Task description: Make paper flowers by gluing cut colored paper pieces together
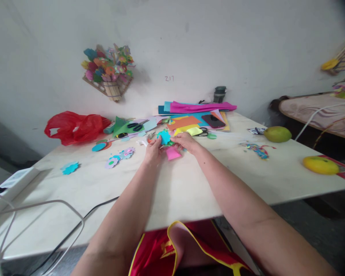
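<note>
A blue scalloped paper flower [164, 136] is held up over the middle of the table, pinched between the thumb and fingers of my left hand [153, 150]. My right hand [187, 142] is closed at the flower's right edge; its fingertips are too small and blurred to show what they grip. Just below the hands lies a bright pink packet [173, 153]. To the left are finished-looking layered paper flowers [112, 162] in lilac and blue. Farther left, blue scalloped paper cutouts [70, 168] overlap. Blue and orange paper discs [99, 147] are stacked behind them.
Black-handled scissors [136, 126] rest on coloured paper. A phone [213, 121], paper sheets [186, 122] and a pink roll [202, 106] lie at the back. A red plastic bag [74, 126] sits back left. Two mangoes [277, 134] lie right; cables [74, 212] cross front left.
</note>
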{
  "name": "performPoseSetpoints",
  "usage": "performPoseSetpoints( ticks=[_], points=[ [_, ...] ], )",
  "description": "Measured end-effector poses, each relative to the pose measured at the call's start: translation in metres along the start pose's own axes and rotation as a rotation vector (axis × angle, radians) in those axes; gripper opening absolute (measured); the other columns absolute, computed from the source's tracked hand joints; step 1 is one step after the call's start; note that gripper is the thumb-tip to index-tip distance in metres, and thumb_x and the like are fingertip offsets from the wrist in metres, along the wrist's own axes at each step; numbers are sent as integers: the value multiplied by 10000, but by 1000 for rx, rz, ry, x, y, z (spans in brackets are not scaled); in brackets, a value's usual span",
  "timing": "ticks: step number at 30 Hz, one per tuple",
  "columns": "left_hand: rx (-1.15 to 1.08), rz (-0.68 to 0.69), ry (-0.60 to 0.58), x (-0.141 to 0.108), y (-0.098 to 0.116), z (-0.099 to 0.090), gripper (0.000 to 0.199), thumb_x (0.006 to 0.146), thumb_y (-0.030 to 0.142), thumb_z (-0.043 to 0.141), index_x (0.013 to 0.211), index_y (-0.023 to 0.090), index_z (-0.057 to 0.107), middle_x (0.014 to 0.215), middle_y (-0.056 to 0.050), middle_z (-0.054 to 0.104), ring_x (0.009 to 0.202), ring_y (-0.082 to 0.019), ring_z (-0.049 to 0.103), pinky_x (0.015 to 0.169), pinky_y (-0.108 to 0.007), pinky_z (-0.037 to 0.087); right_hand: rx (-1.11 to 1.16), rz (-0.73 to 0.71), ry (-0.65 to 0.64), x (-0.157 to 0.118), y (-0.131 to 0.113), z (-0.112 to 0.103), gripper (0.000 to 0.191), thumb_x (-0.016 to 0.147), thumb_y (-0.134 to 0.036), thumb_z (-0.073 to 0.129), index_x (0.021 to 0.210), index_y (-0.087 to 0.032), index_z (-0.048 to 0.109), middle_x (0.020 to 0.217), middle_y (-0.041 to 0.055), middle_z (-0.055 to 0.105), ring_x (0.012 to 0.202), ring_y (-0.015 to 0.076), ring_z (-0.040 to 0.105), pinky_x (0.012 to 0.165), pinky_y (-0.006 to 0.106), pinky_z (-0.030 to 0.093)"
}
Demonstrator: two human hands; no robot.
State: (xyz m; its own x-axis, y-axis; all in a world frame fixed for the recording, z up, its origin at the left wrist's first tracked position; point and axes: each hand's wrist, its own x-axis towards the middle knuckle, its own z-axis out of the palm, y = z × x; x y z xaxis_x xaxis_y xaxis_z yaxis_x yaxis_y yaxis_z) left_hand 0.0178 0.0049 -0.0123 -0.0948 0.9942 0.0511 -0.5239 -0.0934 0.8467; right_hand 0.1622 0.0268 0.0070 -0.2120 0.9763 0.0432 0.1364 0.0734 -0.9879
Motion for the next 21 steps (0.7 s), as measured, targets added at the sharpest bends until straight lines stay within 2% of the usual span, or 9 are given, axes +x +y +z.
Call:
performPoseSetpoints(
  ticks=[5,8,11,16,21],
  points=[
    [-5,2,-61,3,-3,-3,296,670,360,782,691,160,566,653,8,624,577,-88,596,556,-183,498,-10,-4,-39,0,1,2,103,733,-107,673,648,-132,621,494,-15,614,431,87,565,377,155,382],
    [-72,11,7,6,-3,-4,230,702,303,765,720,171,578,675,14,638,601,-82,603,589,-179,517,63,-17,-75,1,2,-1,95,733,-168,702,684,-127,632,565,6,658,459,88,584,406,164,414],
    [-134,-6,90,7,-2,-2,148,764,249,715,738,186,584,677,23,640,600,-73,605,624,-175,535,122,-56,-67,3,6,-3,180,709,-262,742,685,-133,620,585,8,664,465,82,577,429,168,424],
    [-133,-43,64,6,0,2,124,783,272,704,790,203,601,756,15,668,677,-97,643,733,-241,575,188,-170,-55,7,11,1,312,623,-382,793,698,-147,601,539,-35,619,456,70,533,465,177,423],
    [-132,-48,52,7,0,1,113,795,275,691,800,202,605,764,14,674,694,-99,648,800,-280,580,166,-200,-22,8,11,3,333,608,-409,791,685,-157,586,504,-57,576,442,69,497,465,185,415]
  ],
)
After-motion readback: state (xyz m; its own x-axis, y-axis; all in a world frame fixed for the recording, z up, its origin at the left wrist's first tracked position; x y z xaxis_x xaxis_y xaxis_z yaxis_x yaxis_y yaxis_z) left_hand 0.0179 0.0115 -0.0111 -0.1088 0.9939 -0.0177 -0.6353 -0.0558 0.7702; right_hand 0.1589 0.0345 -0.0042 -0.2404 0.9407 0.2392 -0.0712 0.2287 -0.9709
